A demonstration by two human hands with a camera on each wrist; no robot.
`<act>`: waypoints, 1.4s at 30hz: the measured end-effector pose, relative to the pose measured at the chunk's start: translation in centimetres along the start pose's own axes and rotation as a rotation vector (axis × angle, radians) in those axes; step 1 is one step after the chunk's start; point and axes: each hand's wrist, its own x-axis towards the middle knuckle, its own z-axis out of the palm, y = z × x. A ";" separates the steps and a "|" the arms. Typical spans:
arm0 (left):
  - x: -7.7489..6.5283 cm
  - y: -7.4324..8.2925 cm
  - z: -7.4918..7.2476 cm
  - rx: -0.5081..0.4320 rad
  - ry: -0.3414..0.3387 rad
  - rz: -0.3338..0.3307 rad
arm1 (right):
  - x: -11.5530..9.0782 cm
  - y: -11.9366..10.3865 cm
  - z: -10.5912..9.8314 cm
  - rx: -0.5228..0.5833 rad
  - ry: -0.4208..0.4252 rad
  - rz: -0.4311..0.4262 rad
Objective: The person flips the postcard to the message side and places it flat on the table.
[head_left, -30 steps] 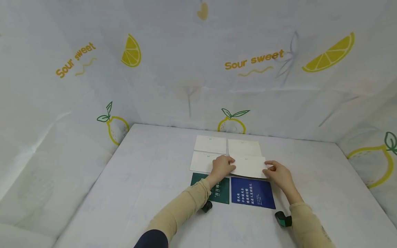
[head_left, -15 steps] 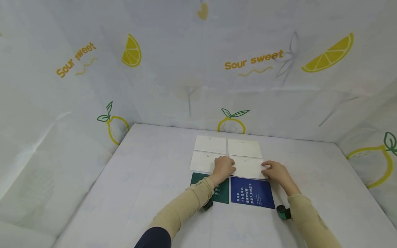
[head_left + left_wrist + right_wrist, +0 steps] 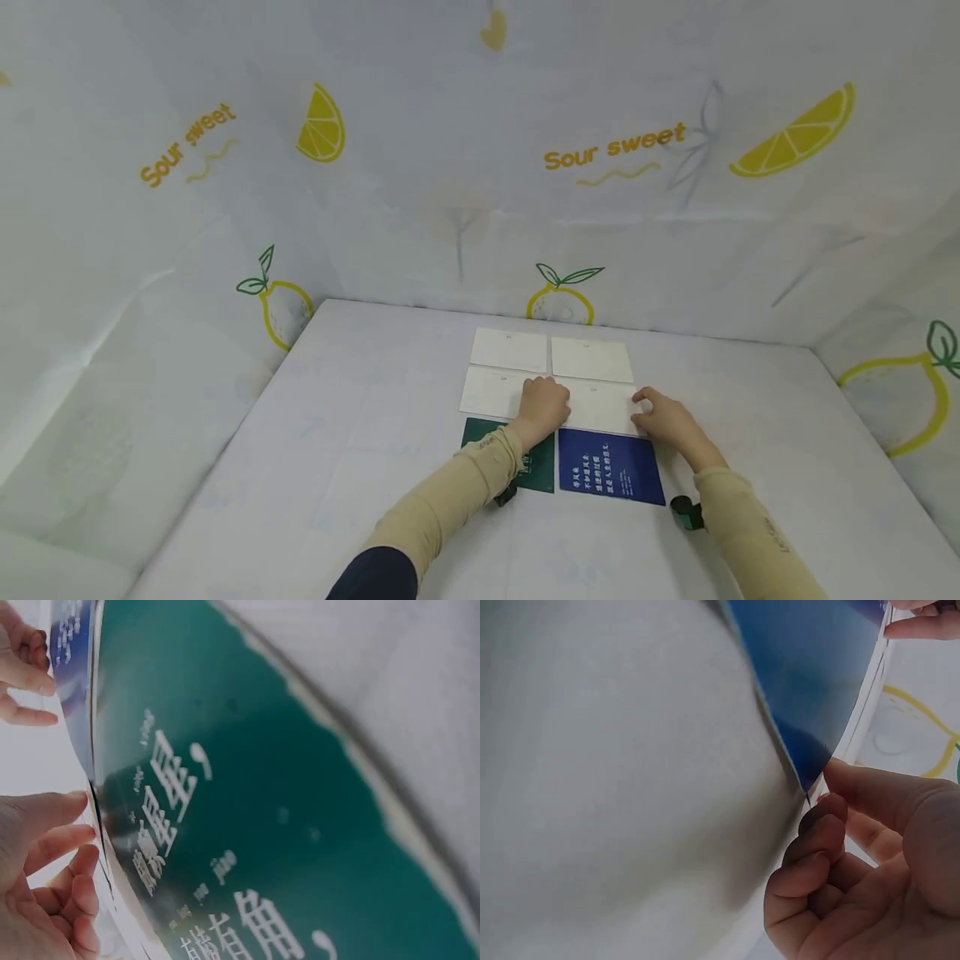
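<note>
As the near-right white card (image 3: 601,407) lies between left hand (image 3: 543,407) and right hand (image 3: 670,422) | right: fingertips apart — left: grip unclear

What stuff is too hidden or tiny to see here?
- Head view: part of the green card, hidden by the left beige sleeve.
- Head view: print on the white cards, too small to read.
- Right wrist view: most of the left hand, cut off by the top right corner.

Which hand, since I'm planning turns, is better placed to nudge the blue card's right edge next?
Right, probably: the right hand is by the blue card, near its far right corner; the left hand is farther from that edge.
</note>
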 end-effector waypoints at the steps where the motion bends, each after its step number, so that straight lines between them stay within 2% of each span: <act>1: 0.0 -0.1 -0.1 0.000 -0.003 -0.003 | -0.1 0.1 0.0 0.004 0.015 -0.006; 4: -0.2 -0.3 -0.5 -0.037 -0.027 -0.023 | -0.5 0.0 0.0 0.034 0.085 -0.009; 7: -0.4 -0.6 -1.0 -0.139 -0.057 -0.063 | -1.2 -0.6 -0.2 0.098 0.159 -0.024; 10: -1.0 -1.3 -1.9 -0.257 -0.058 -0.089 | -2.0 -1.6 -0.3 0.188 0.168 -0.048; 13: -1.8 -2.2 -2.9 -0.359 -0.038 -0.087 | -2.8 -2.6 -0.1 0.262 0.115 -0.066; 17: -3.7 -3.9 -3.8 -0.459 -0.031 -0.095 | -3.8 -4.0 1.1 0.322 0.032 -0.087; 23: -6.9 -6.1 -4.0 -0.415 -0.016 -0.088 | -5.2 -6.0 2.8 0.419 -0.040 -0.102; 25: -7.9 -6.7 -4.0 -0.407 -0.028 -0.090 | -5.6 -6.6 3.1 0.477 -0.081 -0.101; 28: -9.0 -7.4 -3.9 -0.443 -0.062 -0.105 | -6.1 -7.5 3.7 0.581 -0.138 -0.088; 33: -10.7 -8.0 -3.7 -0.525 -0.120 -0.170 | -6.5 -8.8 4.7 0.683 -0.209 -0.094; 42: -12.6 -8.9 -2.9 -0.697 -0.189 -0.305 | -7.4 -10.0 5.3 0.711 -0.238 -0.072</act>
